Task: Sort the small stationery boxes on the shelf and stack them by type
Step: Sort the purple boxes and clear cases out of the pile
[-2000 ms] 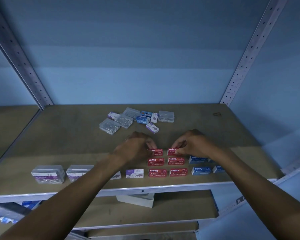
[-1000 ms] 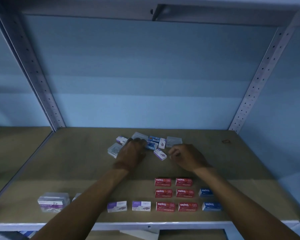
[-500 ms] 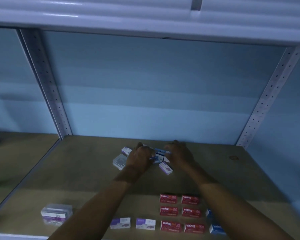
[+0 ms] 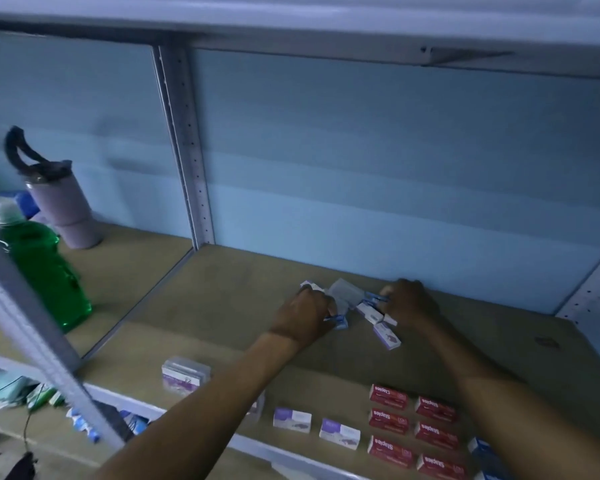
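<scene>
A loose pile of small boxes lies at the back of the shelf. My left hand (image 4: 307, 315) is closed on a small blue box (image 4: 338, 321) at the pile's left. My right hand (image 4: 407, 303) grips another blue box (image 4: 373, 299) at its right. Between the hands lie a clear plastic box (image 4: 345, 294) and white-purple boxes (image 4: 387, 336). Near the front edge, red staples boxes (image 4: 413, 429) sit in two columns, with white-purple boxes (image 4: 339, 434) to their left, a clear box with a purple label (image 4: 185, 375) further left, and blue boxes (image 4: 482, 448) to the right.
The wooden shelf (image 4: 222, 306) has a blue back wall and perforated metal uprights (image 4: 184, 147). On the neighbouring shelf to the left stand a green bottle (image 4: 45, 268) and a lilac tumbler (image 4: 65, 209). Clutter lies on a lower shelf at bottom left.
Both hands moved from the red staples rows to the back pile and closed on blue boxes. The view swung left, bringing the bottle and tumbler into sight.
</scene>
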`<act>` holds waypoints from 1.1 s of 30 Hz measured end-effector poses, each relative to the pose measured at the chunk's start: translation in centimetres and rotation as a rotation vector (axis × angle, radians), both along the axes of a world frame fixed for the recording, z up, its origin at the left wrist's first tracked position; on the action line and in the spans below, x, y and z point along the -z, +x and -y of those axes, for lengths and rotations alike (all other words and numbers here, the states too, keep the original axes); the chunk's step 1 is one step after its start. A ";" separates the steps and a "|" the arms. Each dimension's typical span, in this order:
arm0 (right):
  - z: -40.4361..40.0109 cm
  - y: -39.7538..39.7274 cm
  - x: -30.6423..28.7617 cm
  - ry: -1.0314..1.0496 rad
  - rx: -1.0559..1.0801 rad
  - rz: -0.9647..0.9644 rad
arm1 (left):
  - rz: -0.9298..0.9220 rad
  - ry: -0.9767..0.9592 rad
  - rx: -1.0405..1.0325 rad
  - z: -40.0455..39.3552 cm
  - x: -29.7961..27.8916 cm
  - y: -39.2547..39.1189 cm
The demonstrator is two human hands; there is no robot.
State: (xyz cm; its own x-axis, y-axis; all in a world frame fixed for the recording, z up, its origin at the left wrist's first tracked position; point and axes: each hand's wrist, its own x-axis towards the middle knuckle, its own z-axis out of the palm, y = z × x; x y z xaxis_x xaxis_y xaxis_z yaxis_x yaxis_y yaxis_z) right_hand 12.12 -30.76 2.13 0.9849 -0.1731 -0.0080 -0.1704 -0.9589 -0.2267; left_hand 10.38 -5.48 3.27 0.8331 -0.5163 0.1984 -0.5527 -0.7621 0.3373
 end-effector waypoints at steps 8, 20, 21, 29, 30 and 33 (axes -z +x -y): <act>-0.4 -3.4 -2.6 0.266 -0.031 0.041 | -0.139 0.061 -0.003 -2.6 -0.5 -1.3; -3.6 -9.6 -0.3 0.323 -0.309 -0.101 | -0.214 0.106 0.065 -3.1 -1.3 -2.4; -3.6 -9.7 -0.1 0.324 -0.305 -0.094 | -0.214 0.105 0.069 -3.1 -1.1 -2.5; -3.5 -9.9 -0.6 0.339 -0.306 -0.103 | -0.201 0.060 0.060 -4.3 -1.2 -2.4; -3.4 -10.0 -0.8 0.361 -0.292 -0.097 | -0.191 0.044 0.062 -4.6 -1.5 -2.4; -3.2 -10.2 -1.0 0.392 -0.256 -0.086 | -0.119 0.051 0.101 -5.1 -2.2 -2.5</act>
